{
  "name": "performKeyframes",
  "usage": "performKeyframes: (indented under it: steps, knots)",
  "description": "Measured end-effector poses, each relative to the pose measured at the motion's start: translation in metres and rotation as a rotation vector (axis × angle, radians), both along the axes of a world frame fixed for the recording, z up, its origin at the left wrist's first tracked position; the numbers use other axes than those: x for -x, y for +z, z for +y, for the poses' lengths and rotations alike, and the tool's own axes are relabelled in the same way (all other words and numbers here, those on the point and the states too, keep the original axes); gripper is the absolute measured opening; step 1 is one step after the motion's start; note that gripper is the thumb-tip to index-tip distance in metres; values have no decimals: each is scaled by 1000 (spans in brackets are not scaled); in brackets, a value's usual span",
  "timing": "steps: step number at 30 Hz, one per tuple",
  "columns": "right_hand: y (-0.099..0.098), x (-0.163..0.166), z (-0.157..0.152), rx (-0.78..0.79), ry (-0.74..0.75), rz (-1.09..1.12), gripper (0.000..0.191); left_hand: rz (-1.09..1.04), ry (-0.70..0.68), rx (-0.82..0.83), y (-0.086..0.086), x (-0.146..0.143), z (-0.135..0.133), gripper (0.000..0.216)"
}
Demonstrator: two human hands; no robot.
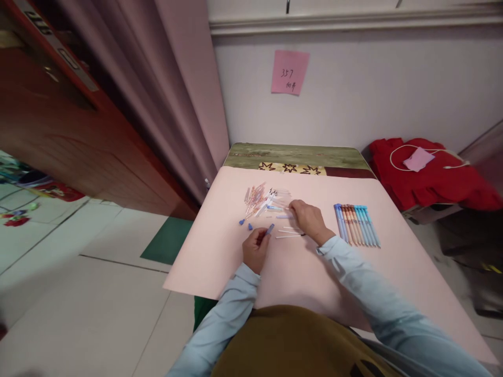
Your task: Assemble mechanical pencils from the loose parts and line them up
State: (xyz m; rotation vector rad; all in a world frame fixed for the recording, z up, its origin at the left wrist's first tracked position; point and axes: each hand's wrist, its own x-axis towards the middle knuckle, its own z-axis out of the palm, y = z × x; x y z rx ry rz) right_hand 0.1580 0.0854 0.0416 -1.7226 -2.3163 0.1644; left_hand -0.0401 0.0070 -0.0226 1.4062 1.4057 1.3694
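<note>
My left hand (255, 250) is closed around a short blue pen part (270, 229), which points up and to the right. My right hand (308, 219) has its fingers pinched together over the parts in the middle of the table; whatever they grip is too small or hidden to name. A pale blue pen barrel (283, 217) lies by its fingertips. Thin white refills (288, 236) rest just below. Left of these is a pile of pinkish and clear pen parts (256, 197). Two small dark blue pen pieces (250, 226) lie beyond my left hand.
A row of assembled pens (357, 225) in blue, brown and turquoise lies at the right of the paper-covered table (212, 251). A red cloth (424, 180) with a white cord sits behind on the right. A wooden door (98, 120) and curtain (184, 78) stand on the left.
</note>
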Motion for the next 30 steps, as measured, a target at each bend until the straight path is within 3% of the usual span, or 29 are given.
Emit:
performKeyframes:
  steps: [4, 7, 19, 30]
  knots:
    - [8, 9, -30, 73, 72, 467, 15, 22, -12, -2, 6, -1, -1, 19]
    - [8, 16, -46, 141, 129, 629, 14, 29, -19, -11, 8, -1, -1, 17]
    - [14, 17, -57, 106, 151, 590, 17, 181, -75, -119, 10, 1, -2, 12]
    - [-2, 17, -56, 426, 49, 951, 28, 148, -162, -96, 7, 1, -3, 13]
